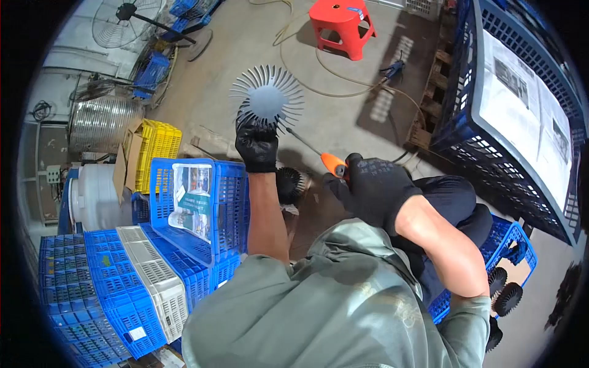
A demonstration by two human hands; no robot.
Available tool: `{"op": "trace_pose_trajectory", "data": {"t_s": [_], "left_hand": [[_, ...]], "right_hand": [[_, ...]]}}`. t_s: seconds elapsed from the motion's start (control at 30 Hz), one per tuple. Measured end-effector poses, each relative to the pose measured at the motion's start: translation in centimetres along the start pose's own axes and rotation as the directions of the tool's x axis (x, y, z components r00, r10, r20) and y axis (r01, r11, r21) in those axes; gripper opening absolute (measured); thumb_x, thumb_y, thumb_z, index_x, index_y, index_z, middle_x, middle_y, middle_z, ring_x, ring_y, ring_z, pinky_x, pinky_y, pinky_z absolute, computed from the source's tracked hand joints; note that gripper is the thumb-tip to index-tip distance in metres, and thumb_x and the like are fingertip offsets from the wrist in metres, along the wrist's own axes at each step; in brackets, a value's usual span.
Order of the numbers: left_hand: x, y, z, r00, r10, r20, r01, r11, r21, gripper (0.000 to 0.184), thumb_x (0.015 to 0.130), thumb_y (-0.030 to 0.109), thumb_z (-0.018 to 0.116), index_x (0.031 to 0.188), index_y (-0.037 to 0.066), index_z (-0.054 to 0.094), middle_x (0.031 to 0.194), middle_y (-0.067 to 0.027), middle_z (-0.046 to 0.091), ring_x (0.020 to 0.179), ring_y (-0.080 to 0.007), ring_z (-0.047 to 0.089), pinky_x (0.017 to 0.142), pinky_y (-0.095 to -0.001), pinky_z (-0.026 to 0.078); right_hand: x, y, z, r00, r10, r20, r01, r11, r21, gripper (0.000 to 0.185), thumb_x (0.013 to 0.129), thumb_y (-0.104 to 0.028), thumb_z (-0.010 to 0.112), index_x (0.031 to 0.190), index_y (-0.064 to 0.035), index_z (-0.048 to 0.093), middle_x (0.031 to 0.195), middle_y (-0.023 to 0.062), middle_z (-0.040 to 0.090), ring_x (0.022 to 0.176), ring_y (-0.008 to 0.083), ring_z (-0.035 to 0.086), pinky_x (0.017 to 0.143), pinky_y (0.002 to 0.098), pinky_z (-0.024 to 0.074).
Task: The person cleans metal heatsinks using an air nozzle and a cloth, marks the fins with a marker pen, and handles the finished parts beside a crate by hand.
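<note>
A round grey metal part with curved fins all round (266, 101) is held up by my left hand (256, 144), which wears a black glove and has its fingers closed on the lower edge. My right hand (374, 187), also gloved in black, is wrapped round the orange handle of a tool (333, 164). The tool's thin dark shaft points up and left, its tip near the lower right fins; whether it touches them I cannot tell. A dark finned part (289, 184) lies below, right of my left forearm.
Blue crates (119, 288) and a white crate (153, 273) stand at the lower left, a yellow crate (161, 147) behind. A red stool (343, 27) and a hose (334, 95) are ahead. A large paper-lined crate (478, 129) is right; dark finned parts (508, 299) sit lower right.
</note>
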State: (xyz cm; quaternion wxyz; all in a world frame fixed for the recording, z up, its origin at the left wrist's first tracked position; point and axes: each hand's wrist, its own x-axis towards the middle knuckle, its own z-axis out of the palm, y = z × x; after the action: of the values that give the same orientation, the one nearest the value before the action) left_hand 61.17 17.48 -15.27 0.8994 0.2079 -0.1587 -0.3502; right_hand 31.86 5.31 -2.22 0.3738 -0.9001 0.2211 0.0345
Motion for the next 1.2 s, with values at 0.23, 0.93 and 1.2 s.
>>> {"op": "trace_pose_trajectory", "data": {"t_s": [0.23,0.93,1.2], "left_hand": [[0.0,-2.8,0.6,0.999,-0.017,0.032,0.011,0.985,0.17,0.056,0.081,0.005,0.05,0.136,-0.003,0.043,0.141,-0.0227,0.043,0.133,-0.0388,0.039,0.11,-0.0538,0.032],[-0.8,-4.5,1.3,0.998,0.017,0.061,-0.046,0.857,0.513,0.037,0.094,0.007,0.037,0.128,-0.003,0.048,0.131,-0.0196,0.051,0.121,-0.0323,0.05,0.106,-0.0459,0.039],[-1.6,-5.8,0.4,0.986,0.091,0.14,-0.167,0.581,0.797,0.033,0.086,0.005,0.053,0.118,0.0,0.054,0.11,-0.013,0.062,0.096,-0.0238,0.063,0.081,-0.0345,0.054]], "right_hand": [[-0.1,1.4,-0.1,0.995,0.074,-0.067,-0.077,0.997,-0.029,0.05,0.091,-0.047,0.051,0.084,0.0019,0.06,0.071,0.0235,0.064,0.072,0.0401,0.064,0.067,0.0482,0.0494],[-0.3,1.1,-0.2,0.993,0.117,0.004,-0.116,0.99,-0.083,0.044,0.093,-0.041,0.046,0.092,-0.0028,0.068,0.088,0.0215,0.067,0.083,0.0386,0.065,0.076,0.0466,0.0507],[0.7,-0.8,-0.7,0.995,0.025,-0.094,-0.021,0.999,0.042,0.049,0.091,-0.044,0.051,0.083,0.0024,0.064,0.076,0.0253,0.064,0.076,0.0407,0.064,0.072,0.0476,0.0494]]}}
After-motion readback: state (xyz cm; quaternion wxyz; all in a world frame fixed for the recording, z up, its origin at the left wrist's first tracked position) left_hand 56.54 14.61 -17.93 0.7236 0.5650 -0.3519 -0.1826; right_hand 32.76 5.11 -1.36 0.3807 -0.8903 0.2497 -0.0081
